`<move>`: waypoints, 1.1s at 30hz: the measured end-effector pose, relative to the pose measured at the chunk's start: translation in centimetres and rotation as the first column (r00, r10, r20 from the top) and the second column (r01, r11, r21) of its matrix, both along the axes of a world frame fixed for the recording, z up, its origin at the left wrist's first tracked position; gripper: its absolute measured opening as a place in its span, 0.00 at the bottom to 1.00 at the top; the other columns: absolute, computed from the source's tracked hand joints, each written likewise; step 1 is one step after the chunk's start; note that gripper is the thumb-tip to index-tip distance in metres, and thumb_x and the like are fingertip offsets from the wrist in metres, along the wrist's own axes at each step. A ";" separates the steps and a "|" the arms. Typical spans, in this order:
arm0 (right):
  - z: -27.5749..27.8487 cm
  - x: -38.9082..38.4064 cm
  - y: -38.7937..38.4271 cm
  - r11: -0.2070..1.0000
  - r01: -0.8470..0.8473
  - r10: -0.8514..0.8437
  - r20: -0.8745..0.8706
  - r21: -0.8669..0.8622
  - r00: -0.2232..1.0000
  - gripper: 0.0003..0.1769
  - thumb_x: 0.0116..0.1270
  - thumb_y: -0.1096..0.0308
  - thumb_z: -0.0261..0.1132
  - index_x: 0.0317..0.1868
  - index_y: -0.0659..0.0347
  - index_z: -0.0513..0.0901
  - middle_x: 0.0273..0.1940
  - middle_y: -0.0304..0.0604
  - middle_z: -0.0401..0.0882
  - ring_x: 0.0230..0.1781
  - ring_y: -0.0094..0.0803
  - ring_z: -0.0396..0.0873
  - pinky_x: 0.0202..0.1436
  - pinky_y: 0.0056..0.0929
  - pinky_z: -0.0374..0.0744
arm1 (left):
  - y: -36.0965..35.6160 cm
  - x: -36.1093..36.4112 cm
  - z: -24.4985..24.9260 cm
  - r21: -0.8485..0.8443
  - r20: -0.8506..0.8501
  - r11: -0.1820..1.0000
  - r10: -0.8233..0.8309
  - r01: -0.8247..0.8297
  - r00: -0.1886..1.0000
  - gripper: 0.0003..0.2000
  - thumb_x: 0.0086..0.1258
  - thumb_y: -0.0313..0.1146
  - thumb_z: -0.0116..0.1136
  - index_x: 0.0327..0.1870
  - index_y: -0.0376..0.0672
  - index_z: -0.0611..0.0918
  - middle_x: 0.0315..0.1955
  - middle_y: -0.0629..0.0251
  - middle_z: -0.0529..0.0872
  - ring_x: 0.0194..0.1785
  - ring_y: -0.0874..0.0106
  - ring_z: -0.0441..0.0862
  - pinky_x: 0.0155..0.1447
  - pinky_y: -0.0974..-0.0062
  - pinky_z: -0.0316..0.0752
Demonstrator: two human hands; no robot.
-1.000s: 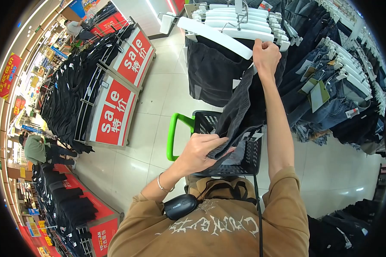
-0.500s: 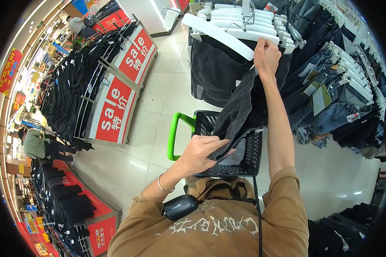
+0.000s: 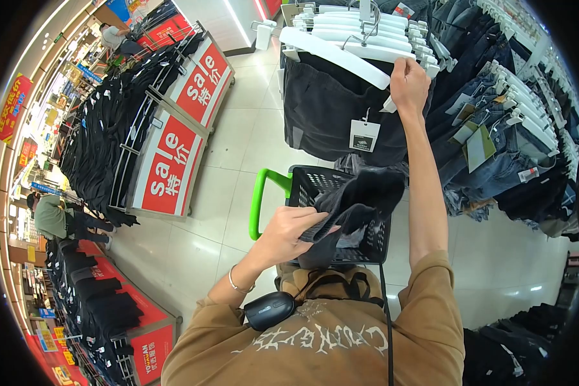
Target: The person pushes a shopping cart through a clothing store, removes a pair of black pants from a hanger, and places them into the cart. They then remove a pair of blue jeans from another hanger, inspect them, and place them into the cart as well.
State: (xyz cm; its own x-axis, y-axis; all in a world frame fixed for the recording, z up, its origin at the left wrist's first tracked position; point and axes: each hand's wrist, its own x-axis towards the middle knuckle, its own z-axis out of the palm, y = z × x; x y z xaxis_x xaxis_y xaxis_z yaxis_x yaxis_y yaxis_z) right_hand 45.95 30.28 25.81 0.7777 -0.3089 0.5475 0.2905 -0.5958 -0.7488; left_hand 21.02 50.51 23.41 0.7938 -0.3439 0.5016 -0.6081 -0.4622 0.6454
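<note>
My left hand (image 3: 291, 233) is closed on the waistband of a pair of black denim pants (image 3: 367, 196), which sags in loose folds over the shopping basket (image 3: 381, 241). At the rack, my right hand (image 3: 410, 87) grips the end of a white clip hanger (image 3: 334, 58), with one clip showing just below the fist. The hanger slants across a row of other white hangers. Behind it hang more black pants (image 3: 321, 106), with a paper tag (image 3: 365, 135) on their front. Part of the held pants' lower length is hidden inside or behind the basket.
The basket has a green handle (image 3: 257, 206). To the right, blue jeans (image 3: 495, 164) hang on a crowded rack. Sale racks with red signs (image 3: 167, 157) stand on the left. A person in a green top (image 3: 50, 215) bends at the far left; another person (image 3: 114, 37) is farther back.
The pants' waistband has come away from the hanger and my right hand, dropping toward the basket. My left hand still holds it. The tag on the hanging pants is now uncovered.
</note>
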 end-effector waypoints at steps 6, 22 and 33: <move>0.7 -1.4 -0.5 1.000 -0.027 0.029 -0.114 0.014 0.993 0.19 0.60 0.56 0.53 0.36 0.63 0.80 0.33 0.53 0.82 0.38 0.51 0.79 0.45 0.41 0.74 | 0.6 -1.2 2.9 0.049 -0.122 0.999 0.024 -0.019 0.992 0.09 0.50 0.24 0.67 0.31 0.32 0.80 0.21 0.60 0.75 0.24 0.65 0.75 0.28 0.72 0.68; -6.4 -12.1 -8.2 0.815 -0.298 0.402 -0.115 0.497 0.908 0.19 0.64 0.62 0.58 0.51 0.65 0.72 0.47 0.45 0.78 0.51 0.29 0.75 0.51 0.25 0.71 | 2.9 -2.9 3.0 -0.603 -0.431 0.748 -0.014 -0.276 0.902 0.14 0.58 0.32 0.63 0.38 0.27 0.81 0.27 0.66 0.80 0.30 0.80 0.73 0.35 0.84 0.68; -13.0 -18.9 -6.1 0.206 -0.575 0.938 0.009 0.792 0.348 0.58 0.30 0.76 0.78 0.67 0.63 0.59 0.66 0.47 0.60 0.69 0.36 0.55 0.70 0.36 0.55 | 5.8 -2.3 1.4 -0.868 -0.367 0.461 -0.345 -0.185 0.864 0.26 0.47 0.41 0.70 0.35 0.20 0.79 0.28 0.47 0.82 0.27 0.66 0.81 0.33 0.74 0.78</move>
